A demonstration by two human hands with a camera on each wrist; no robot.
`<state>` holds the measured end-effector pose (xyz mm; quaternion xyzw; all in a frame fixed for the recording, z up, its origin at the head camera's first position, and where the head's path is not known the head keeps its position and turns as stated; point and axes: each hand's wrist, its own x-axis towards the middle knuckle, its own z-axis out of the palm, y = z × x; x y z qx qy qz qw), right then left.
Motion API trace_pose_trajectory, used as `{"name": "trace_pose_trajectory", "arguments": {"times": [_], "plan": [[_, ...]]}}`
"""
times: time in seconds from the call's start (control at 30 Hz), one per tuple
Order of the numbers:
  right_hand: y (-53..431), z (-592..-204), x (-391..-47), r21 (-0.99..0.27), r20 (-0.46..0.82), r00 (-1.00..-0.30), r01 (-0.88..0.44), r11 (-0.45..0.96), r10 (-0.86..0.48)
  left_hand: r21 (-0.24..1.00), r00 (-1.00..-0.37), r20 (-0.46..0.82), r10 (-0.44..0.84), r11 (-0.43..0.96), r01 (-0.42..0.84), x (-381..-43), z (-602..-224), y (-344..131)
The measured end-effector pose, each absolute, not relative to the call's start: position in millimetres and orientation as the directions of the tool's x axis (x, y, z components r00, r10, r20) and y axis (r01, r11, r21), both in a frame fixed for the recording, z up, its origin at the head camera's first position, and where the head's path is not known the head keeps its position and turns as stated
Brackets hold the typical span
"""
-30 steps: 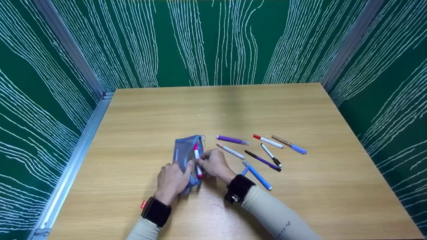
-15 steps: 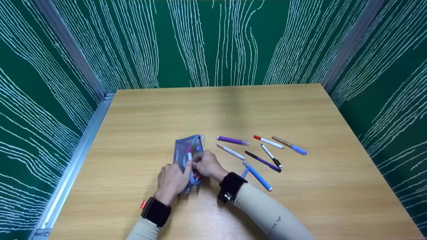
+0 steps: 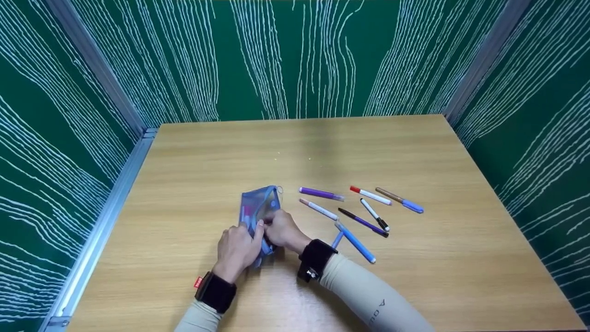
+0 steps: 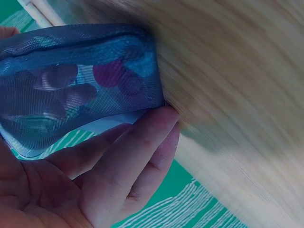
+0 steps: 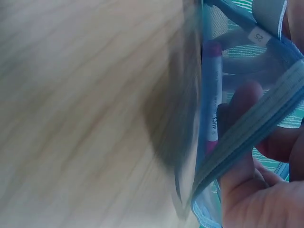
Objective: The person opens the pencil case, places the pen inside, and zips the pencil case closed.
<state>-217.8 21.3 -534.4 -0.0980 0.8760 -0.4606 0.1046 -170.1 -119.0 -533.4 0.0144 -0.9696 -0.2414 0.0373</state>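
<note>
A blue, see-through mesh zip pouch [image 3: 272,196] lies on the table with its zipper undone. My left hand [image 3: 237,251] grips its near end, thumb on top; in the left wrist view the fingers [image 4: 137,147] show along the pouch's edge. My right hand [image 3: 282,228] reaches in through the opening. From the right wrist, a white marker with pink ends [image 5: 213,102] lies inside along the mesh wall, and a straight finger [image 5: 244,102] is beside it, behind the zipper strip [image 5: 256,126]. Its pink end shows faintly through the mesh from above.
Right of the pouch lie several pens and markers, among them a purple marker [image 3: 320,193], a red-capped marker [image 3: 370,195], a brown and blue pen [image 3: 400,200] and a blue marker [image 3: 356,243]. Green walls with white lines stand around the wooden table [image 3: 207,157].
The pink-ended marker has gone from the pouch's opening to inside it, moved left by my right hand, whose fingers followed it in. My left hand has stayed on the pouch.
</note>
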Motion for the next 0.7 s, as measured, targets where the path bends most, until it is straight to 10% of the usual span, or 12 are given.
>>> {"name": "trace_pose_trajectory", "arguments": {"times": [0.7], "plan": [[38, -523, -218, -0.821, -0.039, -0.963, -0.122, 0.557, -0.268, 0.451, -0.997, 0.052, -0.051, 0.892, -0.022, -169, -533, -118]]}}
